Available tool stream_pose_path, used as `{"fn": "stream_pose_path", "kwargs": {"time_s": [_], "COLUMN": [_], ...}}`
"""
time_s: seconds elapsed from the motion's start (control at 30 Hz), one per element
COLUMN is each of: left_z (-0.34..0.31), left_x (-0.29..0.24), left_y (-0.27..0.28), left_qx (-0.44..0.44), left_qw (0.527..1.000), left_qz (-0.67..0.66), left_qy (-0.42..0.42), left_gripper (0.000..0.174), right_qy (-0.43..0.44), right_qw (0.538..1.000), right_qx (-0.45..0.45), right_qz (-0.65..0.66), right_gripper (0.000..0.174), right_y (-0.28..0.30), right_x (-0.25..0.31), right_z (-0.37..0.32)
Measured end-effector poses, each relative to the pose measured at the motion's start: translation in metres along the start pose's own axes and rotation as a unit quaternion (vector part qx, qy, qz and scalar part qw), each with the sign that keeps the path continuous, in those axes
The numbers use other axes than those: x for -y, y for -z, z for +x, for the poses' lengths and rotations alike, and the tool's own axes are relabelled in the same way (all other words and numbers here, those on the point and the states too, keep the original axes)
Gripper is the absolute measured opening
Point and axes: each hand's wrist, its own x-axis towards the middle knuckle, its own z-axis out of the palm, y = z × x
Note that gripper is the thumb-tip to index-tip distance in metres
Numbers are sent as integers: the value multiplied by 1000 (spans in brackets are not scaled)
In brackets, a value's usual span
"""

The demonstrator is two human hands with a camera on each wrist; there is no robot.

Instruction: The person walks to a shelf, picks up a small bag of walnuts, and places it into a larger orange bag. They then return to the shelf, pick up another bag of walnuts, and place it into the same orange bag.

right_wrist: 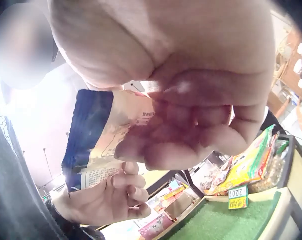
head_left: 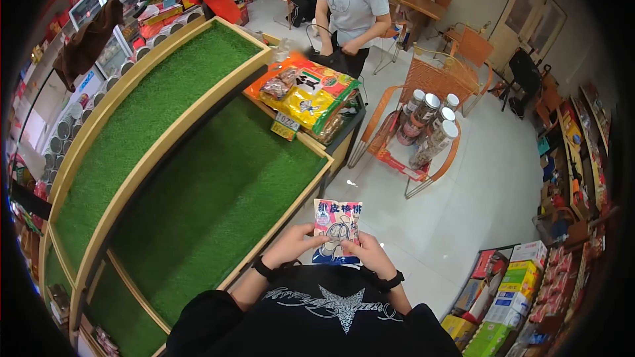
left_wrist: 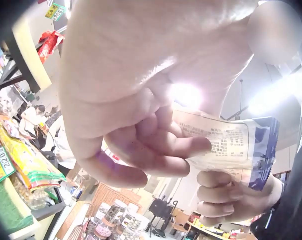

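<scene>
In the head view a small snack packet point(head_left: 336, 225), pale with pink and blue printing, is held upright in front of the chest. My left hand point(head_left: 294, 244) grips its left side, thumb across the front. On the opposite side my right hand point(head_left: 370, 254) does the same, and both thumbs nearly meet at the middle. The left wrist view shows the printed back of the packet point(left_wrist: 223, 142) and its blue crimped end, with curled fingers behind it. From the right wrist, the blue end of the packet point(right_wrist: 93, 130) sticks out beside the fingers.
At the left stands a wooden display shelf lined with green turf point(head_left: 218, 178). Large yellow snack bags point(head_left: 307, 96) lie at its corner behind a price tag point(head_left: 286, 125). A wicker chair point(head_left: 436, 76) bears several lidded jars point(head_left: 423, 119). A person point(head_left: 354, 6) stands beyond; boxes point(head_left: 512, 291) line the right.
</scene>
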Motion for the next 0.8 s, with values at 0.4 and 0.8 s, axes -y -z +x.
{"fn": "stream_pose_path", "kwargs": {"time_s": [0.4, 0.8], "left_z": [68, 155], "left_x": [9, 7], "left_y": [-43, 4], "left_qx": [-8, -63], "left_qw": [999, 998], "left_qz": [8, 9], "left_qy": [31, -9], "left_gripper": [31, 32], "right_qy": [-51, -7], "right_qw": [997, 1000], "right_qx": [23, 20], "right_qz": [53, 13], "right_gripper": [30, 32], "right_y": [80, 114], "right_x": [-11, 21], "right_z": [17, 115]}}
